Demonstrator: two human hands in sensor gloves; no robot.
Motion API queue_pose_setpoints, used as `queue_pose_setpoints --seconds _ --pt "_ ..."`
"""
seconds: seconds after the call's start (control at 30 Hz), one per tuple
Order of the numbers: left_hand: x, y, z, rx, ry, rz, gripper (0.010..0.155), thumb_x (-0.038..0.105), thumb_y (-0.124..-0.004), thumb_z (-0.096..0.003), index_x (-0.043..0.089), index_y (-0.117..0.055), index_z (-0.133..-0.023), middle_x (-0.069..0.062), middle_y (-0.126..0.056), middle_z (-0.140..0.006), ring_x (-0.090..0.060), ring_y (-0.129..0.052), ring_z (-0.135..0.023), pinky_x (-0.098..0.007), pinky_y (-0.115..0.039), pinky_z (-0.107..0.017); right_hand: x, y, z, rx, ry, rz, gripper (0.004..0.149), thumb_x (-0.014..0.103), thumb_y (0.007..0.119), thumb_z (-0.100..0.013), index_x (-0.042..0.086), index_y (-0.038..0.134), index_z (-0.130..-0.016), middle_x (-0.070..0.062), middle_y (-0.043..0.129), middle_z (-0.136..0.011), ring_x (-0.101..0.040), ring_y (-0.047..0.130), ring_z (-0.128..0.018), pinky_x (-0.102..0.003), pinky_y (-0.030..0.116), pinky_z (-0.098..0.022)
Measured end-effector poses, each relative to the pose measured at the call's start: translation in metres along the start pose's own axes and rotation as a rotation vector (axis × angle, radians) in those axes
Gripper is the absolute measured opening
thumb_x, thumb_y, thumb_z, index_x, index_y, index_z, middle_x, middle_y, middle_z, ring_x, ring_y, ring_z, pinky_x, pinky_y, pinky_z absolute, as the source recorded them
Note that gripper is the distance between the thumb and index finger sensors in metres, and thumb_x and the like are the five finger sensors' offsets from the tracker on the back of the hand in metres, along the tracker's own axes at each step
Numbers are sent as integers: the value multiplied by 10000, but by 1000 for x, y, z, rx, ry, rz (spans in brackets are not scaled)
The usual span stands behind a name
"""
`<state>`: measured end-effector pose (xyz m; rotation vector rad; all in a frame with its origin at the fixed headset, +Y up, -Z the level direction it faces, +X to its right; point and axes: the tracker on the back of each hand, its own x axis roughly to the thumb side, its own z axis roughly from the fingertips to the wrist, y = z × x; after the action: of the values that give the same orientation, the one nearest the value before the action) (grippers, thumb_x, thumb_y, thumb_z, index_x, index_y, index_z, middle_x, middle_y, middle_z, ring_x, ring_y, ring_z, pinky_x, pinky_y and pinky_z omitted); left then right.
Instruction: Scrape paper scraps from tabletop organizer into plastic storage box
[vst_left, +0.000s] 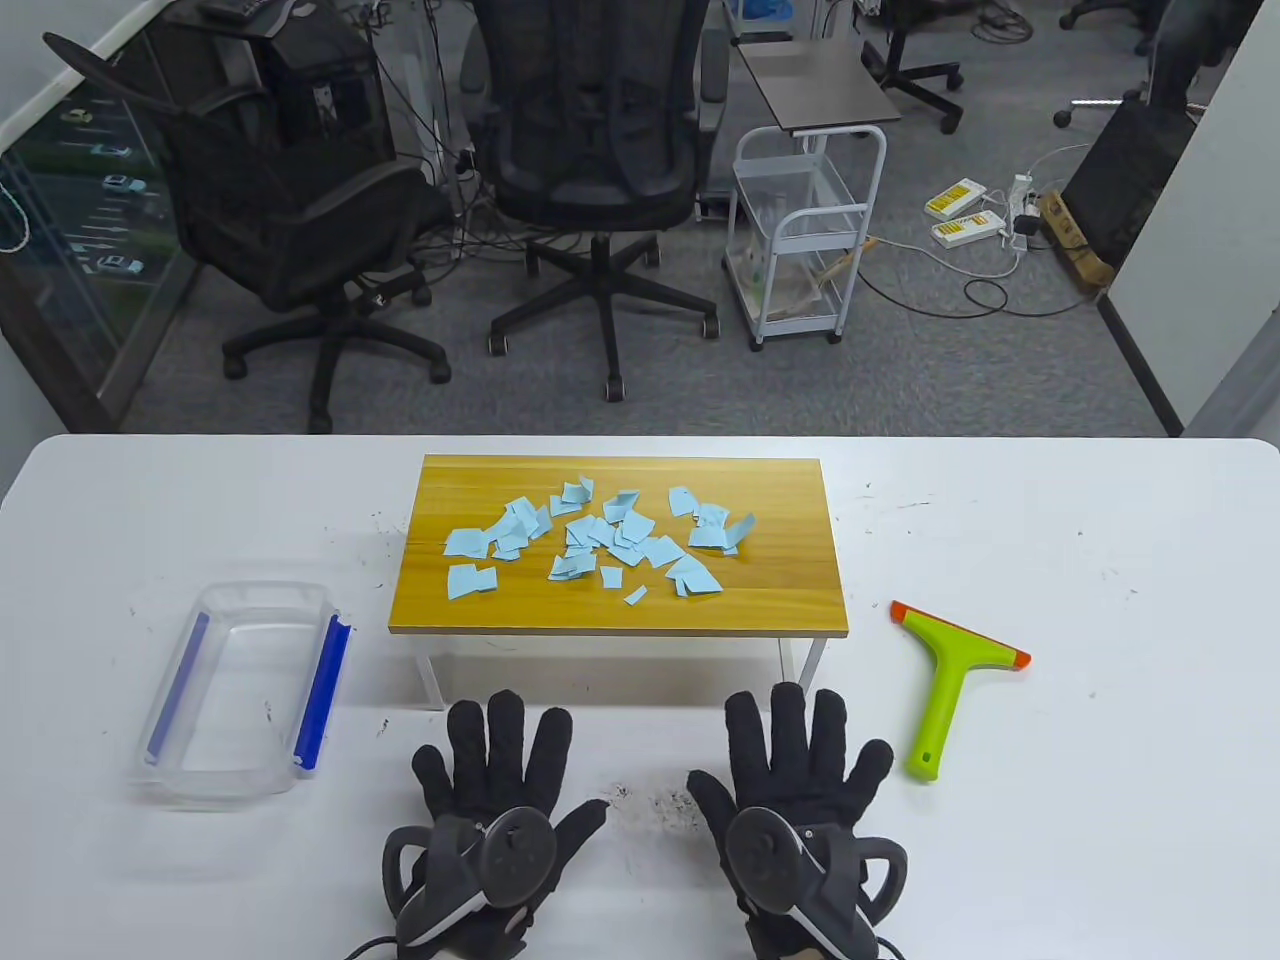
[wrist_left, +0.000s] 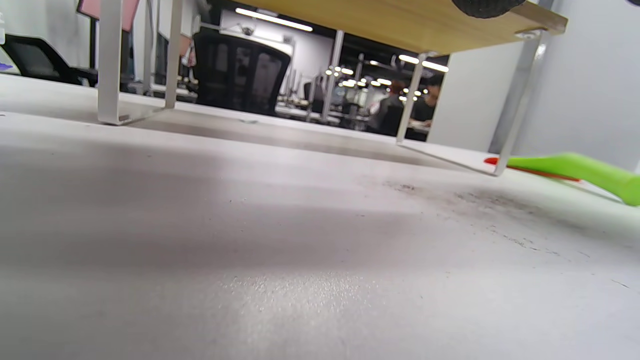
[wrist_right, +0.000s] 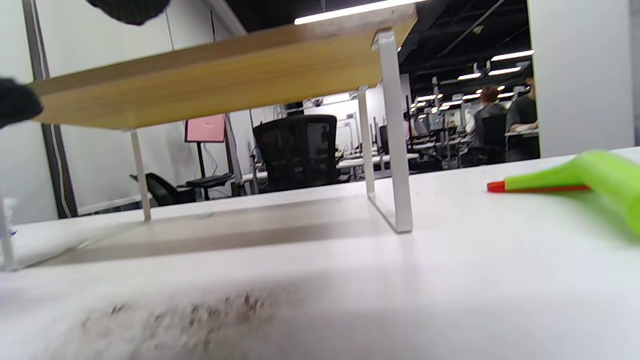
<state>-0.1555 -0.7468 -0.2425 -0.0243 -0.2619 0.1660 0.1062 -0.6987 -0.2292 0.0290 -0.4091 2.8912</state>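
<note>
A wooden tabletop organizer (vst_left: 620, 610) on white legs stands mid-table, with several light blue paper scraps (vst_left: 600, 545) piled on top. A clear plastic storage box (vst_left: 245, 690) with blue clips lies empty to its left. A green scraper (vst_left: 950, 680) with orange blade tips lies to the organizer's right; it also shows in the left wrist view (wrist_left: 575, 167) and the right wrist view (wrist_right: 575, 177). My left hand (vst_left: 495, 780) and right hand (vst_left: 800, 770) rest flat on the table, fingers spread, in front of the organizer, holding nothing.
The white table (vst_left: 1100, 850) has dark smudges between my hands. Office chairs (vst_left: 590, 150) and a white cart (vst_left: 800, 230) stand on the floor beyond the table's far edge.
</note>
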Motion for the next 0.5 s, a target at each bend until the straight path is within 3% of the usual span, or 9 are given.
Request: queue_pose_setpoints --seconds 0.2,0.3,0.5 --pt "-1 0 -1 2 2 15 832 663 -536 -631 248 -151 -1241 -244 -24 -1257 -605 10 -1054 -842 -165 -646 -28 -34 -14 -74 102 -40 719 563 697 -441 281 506 -1074 -151 454 -1161 -512 383 -1055 -821 280 -610" --pt "-2 1 -1 0 4 15 830 662 -534 -633 248 -152 -1242 -242 -23 -1258 -605 9 -1055 -842 -166 -646 -58 -47 -28 -64 203 -64 723 564 694 -444 274 498 -1076 -158 450 -1159 -513 395 -1051 -816 297 -613" --pt "-4 2 -1 7 7 23 828 661 -536 -634 247 -163 -1246 -244 -31 -1260 -607 1 -1057 -843 -169 -646 -118 -37 -53 67 403 -112 714 539 687 -457 266 469 -1080 -164 421 -1157 -515 361 -1050 -813 276 -615"
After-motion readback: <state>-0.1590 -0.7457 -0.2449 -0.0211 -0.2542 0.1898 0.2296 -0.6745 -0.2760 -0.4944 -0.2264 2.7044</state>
